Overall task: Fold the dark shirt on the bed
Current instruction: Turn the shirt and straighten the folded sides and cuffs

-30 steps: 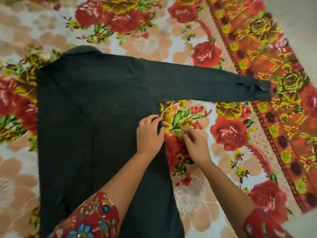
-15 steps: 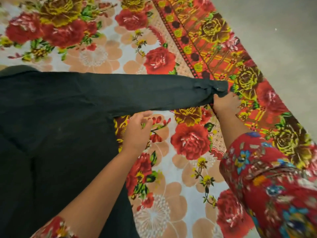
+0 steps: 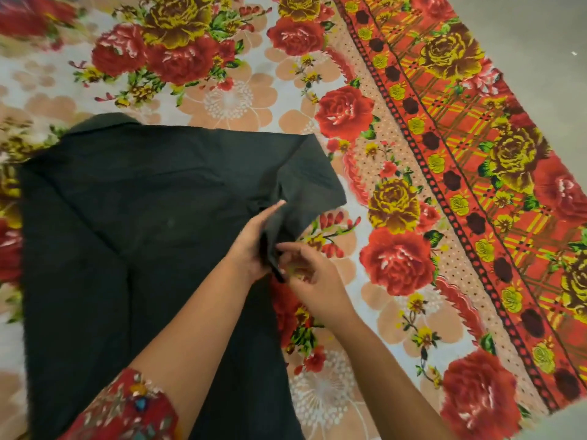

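1. Meeting at the centre of the frame, the left hand (image 3: 251,246) and the right hand (image 3: 309,276) sit on either side of a narrow bunched strip of dark fabric, which runs between them.
2. The left hand shows its back, its fingers (image 3: 270,211) lying nearly straight and pointing to the upper right along the cloth. Its thumb is hidden behind the fabric, so I cannot tell whether it pinches the strip or only presses against it.
3. The right hand, just to the lower right, has its fingers loosely curled and spread. One fingertip touches the strip, and no cloth is seen closed inside the hand, so it reads as a relaxed, unclenched hand.
4. The strip belongs to the sleeve (image 3: 305,182) of the dark shirt (image 3: 127,217). The sleeve is doubled back toward the hands, and its fold makes a blunt corner right of centre.
5. The shirt's body lies spread flat over the left and lower middle of the frame, with the collar (image 3: 104,122) at its upper left edge.
6. Both forearms enter from the bottom edge, the left one crossing over the shirt, with a red patterned cuff (image 3: 127,411) at the lower left.
7. Under everything lies the floral bedsheet (image 3: 228,96), printed with red and yellow roses, and its checked red border (image 3: 444,122) runs diagonally down the right side.
8. Grey floor (image 3: 524,33) shows in the upper right corner.
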